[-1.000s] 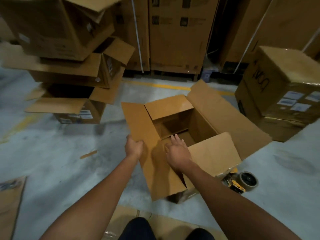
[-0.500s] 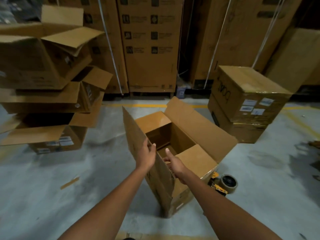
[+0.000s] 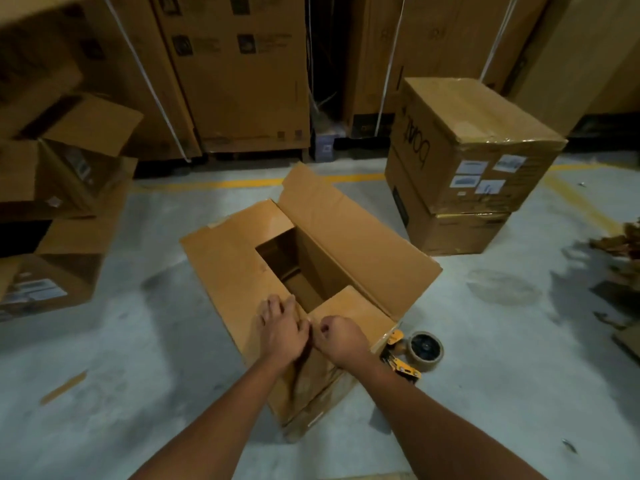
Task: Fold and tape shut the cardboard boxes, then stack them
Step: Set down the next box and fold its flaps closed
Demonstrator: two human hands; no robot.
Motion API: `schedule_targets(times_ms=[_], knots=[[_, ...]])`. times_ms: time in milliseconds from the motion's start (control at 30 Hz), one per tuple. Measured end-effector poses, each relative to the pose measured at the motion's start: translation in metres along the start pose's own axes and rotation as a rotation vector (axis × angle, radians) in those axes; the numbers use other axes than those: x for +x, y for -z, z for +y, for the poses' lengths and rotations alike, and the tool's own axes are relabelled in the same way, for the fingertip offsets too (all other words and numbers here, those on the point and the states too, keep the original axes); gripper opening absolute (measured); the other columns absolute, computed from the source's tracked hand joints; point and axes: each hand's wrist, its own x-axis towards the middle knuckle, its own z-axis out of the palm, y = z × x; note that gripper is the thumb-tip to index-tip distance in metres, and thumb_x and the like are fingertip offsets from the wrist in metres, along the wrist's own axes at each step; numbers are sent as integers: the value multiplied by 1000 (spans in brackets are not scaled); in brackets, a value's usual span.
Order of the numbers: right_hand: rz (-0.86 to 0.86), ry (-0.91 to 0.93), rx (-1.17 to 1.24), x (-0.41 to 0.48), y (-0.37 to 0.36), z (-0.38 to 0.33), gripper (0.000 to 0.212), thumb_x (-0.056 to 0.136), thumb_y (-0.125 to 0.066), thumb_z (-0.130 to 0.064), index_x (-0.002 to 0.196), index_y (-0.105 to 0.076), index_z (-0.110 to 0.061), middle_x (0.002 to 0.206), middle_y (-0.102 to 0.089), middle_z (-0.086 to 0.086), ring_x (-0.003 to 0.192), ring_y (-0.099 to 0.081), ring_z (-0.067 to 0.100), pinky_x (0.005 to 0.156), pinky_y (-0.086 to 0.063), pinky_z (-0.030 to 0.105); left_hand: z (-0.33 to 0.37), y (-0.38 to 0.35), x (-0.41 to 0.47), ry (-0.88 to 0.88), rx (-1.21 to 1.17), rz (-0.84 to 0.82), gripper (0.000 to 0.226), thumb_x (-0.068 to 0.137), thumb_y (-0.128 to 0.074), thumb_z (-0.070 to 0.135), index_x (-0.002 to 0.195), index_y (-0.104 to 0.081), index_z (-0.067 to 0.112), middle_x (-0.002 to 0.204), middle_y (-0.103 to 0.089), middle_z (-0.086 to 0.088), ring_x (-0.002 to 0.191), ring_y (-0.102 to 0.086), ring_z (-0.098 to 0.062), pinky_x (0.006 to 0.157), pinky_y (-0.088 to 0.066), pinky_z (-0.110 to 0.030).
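An open cardboard box (image 3: 235,258) stands on the concrete floor in the middle of the head view. Its left long flap is folded down over the opening, and my left hand (image 3: 280,327) presses flat on that flap near its inner edge. The near short flap (image 3: 349,313) lies folded inward, while the right long flap (image 3: 353,244) still stands out open. My right hand (image 3: 341,341) is curled at the seam where the left flap meets the near flap and seems to pinch the flap edge. A yellow tape dispenser (image 3: 401,365) with its tape roll (image 3: 426,349) lies just right of the box.
Two taped boxes (image 3: 467,140) are stacked at the right. Several open boxes (image 3: 69,168) are piled at the left. Tall cartons (image 3: 242,81) line the back. Cardboard scraps (image 3: 620,244) lie at the far right, and a thin cardboard strip (image 3: 64,386) lies on the floor at the left.
The left long flap, upright half a second ago, now lies folded over the opening under my left hand. My right hand came out from inside the box to the flap edge.
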Motion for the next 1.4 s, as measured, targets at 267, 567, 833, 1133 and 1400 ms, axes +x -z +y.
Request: schedule_targets(times_ms=[267, 567, 833, 1133, 1400], knots=[[279, 95, -506, 46, 60, 20, 28, 94, -55, -19, 120, -63, -15, 144, -45, 15, 132, -39, 33, 107, -41, 50, 15, -27, 7, 92, 137, -5, 74, 97, -29, 58, 159, -10, 23, 165, 8, -19, 151, 16, -39, 118, 7, -62], [341, -211, -412, 79, 151, 23, 40, 91, -54, -17, 129, -44, -10, 134, -53, 19, 124, -50, 41, 100, -43, 49, 11, -15, 20, 15, 213, -126, 80, 96, -8, 70, 159, 3, 22, 161, 20, -23, 148, 22, -40, 117, 6, -66], [311, -18, -367, 32, 130, -16, 21, 86, -59, -18, 104, -67, -13, 98, -69, 10, 91, -67, 32, 77, -56, 37, -5, 10, 5, -40, 81, -149, 67, 105, -28, 49, 159, -7, 16, 167, 1, -12, 153, 4, -32, 122, -7, -56], [-95, 71, -457, -55, -20, -7, 52, 97, -42, -16, 148, -36, -6, 157, -32, 15, 147, -25, 33, 116, -31, 48, -33, 13, -54, -156, 93, -200, 60, 107, -34, 36, 159, -8, 23, 166, -9, -6, 153, -5, -28, 122, -13, -44], [66, 41, -264, -70, -25, 26, 60, 101, -40, -38, 156, -26, -17, 163, -19, 8, 149, -13, 32, 116, -25, 58, 22, -1, -54, -431, 177, -200, 50, 109, -26, 28, 157, -19, 22, 167, -4, -6, 154, 3, -26, 123, -10, -48]])
